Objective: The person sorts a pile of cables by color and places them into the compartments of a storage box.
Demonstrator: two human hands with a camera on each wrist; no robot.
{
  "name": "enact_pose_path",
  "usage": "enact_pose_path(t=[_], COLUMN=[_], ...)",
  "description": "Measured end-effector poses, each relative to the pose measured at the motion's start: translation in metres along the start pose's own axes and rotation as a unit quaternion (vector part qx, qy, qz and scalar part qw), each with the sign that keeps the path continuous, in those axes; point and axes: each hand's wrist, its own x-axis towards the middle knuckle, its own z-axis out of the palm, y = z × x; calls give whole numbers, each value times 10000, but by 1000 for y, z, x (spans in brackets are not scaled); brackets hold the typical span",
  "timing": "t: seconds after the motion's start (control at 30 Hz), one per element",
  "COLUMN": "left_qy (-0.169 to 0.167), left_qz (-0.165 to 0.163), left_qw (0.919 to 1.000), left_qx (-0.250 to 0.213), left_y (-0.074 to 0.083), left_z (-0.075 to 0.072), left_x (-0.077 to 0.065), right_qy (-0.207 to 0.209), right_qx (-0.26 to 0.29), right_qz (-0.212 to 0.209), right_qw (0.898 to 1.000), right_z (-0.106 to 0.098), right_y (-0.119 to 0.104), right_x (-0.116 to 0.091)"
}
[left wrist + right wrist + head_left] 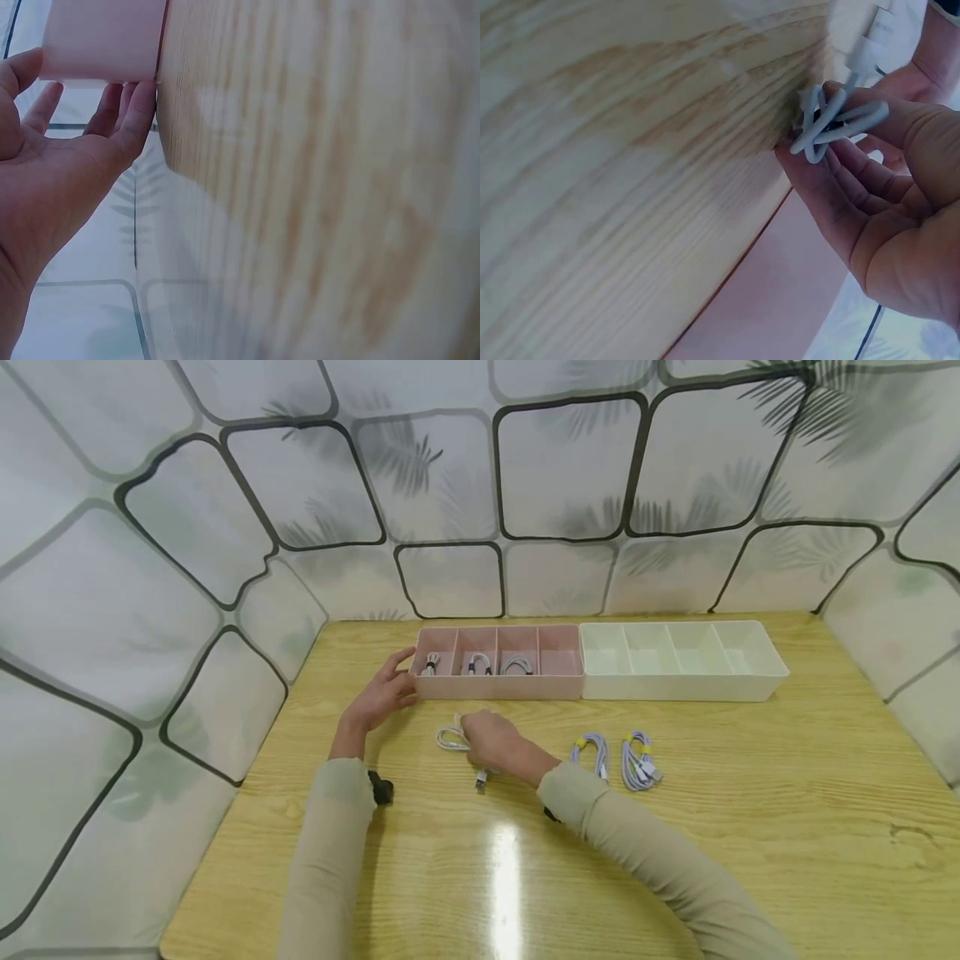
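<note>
My right hand (491, 741) pinches a bundled white charging cable (826, 127) between thumb and fingers, close over the wooden table. Part of its loop shows left of the hand in the head view, and a USB plug (482, 778) sticks out below. With fingers spread and fairly straight, my left hand (381, 695) touches the left end of a pink divided box (498, 688). In the left wrist view the fingertips meet that box's end wall (105, 45). Three of its compartments hold a bundled cable each; the rightmost holds none.
A cream divided box (678, 688) stands end to end with the pink one, on its right. Two purple cables with yellow ties lie on the table: one (600, 752) partly behind the right forearm, the other (639, 768) farther right. Patterned fabric walls (450, 581) rise behind the table.
</note>
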Motion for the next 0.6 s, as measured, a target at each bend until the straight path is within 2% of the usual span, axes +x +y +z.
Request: enact_pose_path(t=[0.17,0.3,0.47,0.6], left_qy=[-11,75,108,125], left_qz=[3,2,138,167], left_qw=[10000,9999,9996,9997], left_qx=[33,152,199,107], left_y=[-7,-13,-16,-16], left_z=[-5,-7,-6,-6], left_x=[5,10,12,12], right_qy=[8,165,380,392], right_qx=[1006,1377,2001,2470], right_qz=[-156,-413,-695,-769], right_qw=[9948,9895,9766,9652], right_z=[-4,-7,-12,-17], right_y=[12,21,30,36], right_x=[0,0,-2,-5])
